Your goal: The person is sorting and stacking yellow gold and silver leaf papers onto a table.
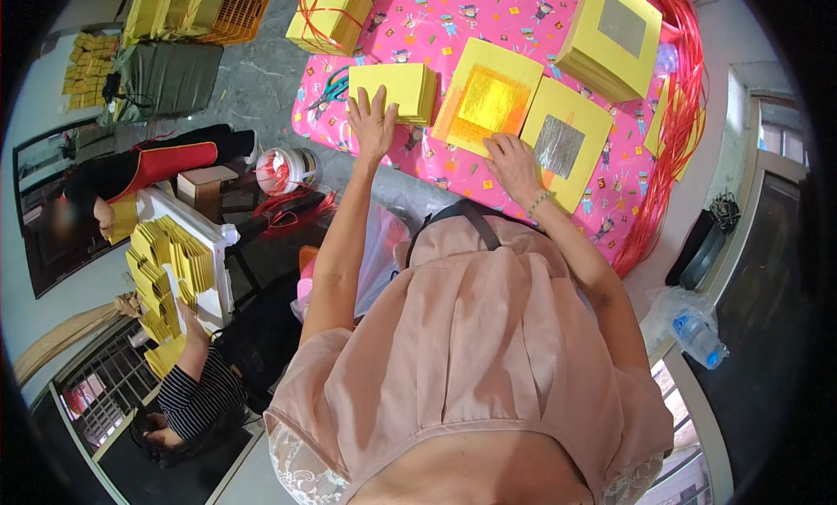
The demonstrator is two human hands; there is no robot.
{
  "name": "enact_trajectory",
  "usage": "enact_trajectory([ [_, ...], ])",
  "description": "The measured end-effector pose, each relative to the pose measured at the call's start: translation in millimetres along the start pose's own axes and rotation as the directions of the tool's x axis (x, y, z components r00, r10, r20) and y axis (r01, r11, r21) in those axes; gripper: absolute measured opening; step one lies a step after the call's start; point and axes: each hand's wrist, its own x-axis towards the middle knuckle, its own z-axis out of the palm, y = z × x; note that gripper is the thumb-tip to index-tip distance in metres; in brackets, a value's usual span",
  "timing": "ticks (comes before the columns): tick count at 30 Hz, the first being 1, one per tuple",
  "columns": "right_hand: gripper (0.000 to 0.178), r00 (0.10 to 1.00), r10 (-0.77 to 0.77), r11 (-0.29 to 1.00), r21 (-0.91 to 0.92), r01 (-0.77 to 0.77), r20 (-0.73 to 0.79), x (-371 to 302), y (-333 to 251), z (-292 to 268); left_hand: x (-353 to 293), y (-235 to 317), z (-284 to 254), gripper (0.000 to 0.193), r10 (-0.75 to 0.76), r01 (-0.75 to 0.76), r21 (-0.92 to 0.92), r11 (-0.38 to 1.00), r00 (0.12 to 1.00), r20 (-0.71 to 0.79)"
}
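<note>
Left hand point(372, 122) wide-fingered, right hand point(513, 165) narrow

Left lies on one yellow paper stack point(405, 80); right touches one gold-squared paper point(488, 97), whether pinching I cannot tell. Its shiny square has orange border. Around: two silver-squared papers point(560, 145), one scissors point(334, 88), all on one pink tablecloth point(418, 33).

Grey marbled floor point(253, 69) seen far left; tabletop point(414, 34) covered in pink pattern; barred window point(120, 372) set near left; dark panel point(772, 270) framed at right.
</note>
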Motion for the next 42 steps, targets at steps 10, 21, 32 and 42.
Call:
enact_trajectory([
  [10,0.031,0.996,0.049,0.986,0.161,-0.037,-0.075,72.6,-10.9,-19.8,-6.1,21.0,-24.8,0.058,-0.050,-0.039,-0.207,0.977,0.910,-0.411],
  [21,0.027,0.996,-0.040,0.937,0.344,0.064,-0.078,152.3,-27.9,2.1,-49.5,30.2,16.5,0.045,-0.785,0.386,-0.919,0.077,0.591,0.183],
  [32,0.016,0.933,0.350,0.853,0.382,-0.356,0.086,-14.0,54.1,-78.5,-89.3,152.9,-3.7,0.024,0.123,-0.099,-0.621,0.777,0.992,-0.004],
  [42,0.049,0.816,0.577,0.791,0.265,-0.551,-0.027,-151.3,64.6,-86.6,-94.1,212.0,30.7,0.050,0.694,-0.574,-0.427,0.699,0.688,0.211],
])
